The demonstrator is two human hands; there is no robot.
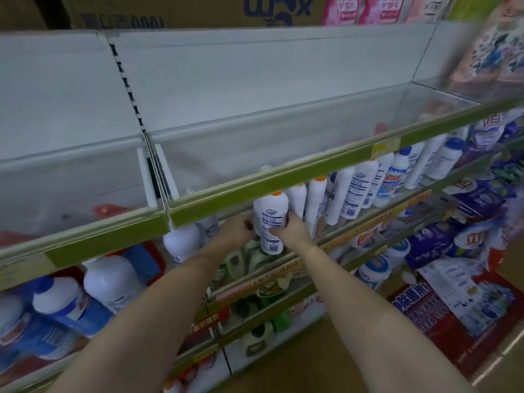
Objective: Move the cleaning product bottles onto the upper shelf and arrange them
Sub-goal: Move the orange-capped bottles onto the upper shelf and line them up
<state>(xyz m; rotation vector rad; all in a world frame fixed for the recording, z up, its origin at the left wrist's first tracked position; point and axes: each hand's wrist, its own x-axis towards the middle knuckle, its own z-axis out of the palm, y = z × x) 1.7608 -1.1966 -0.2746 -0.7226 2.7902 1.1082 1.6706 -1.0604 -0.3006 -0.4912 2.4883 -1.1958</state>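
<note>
A white bottle with an orange cap (270, 219) stands at the left end of a row of similar white bottles (348, 191) on the shelf below the upper shelf. My right hand (293, 228) grips it from the right, fingers curled round its lower body. From the left, my left hand (236, 231) touches the same bottle, with its fingertips hidden behind the bottle. The upper shelf (255, 181) has a green front strip and a clear guard rail, and nothing stands on it behind the rail.
More white bottles with blue caps (113, 282) lie at the lower left. Blue refill pouches (482, 194) fill the shelves at the right. A white divider (147, 180) splits the upper shelf. Cardboard boxes (198, 9) sit on top.
</note>
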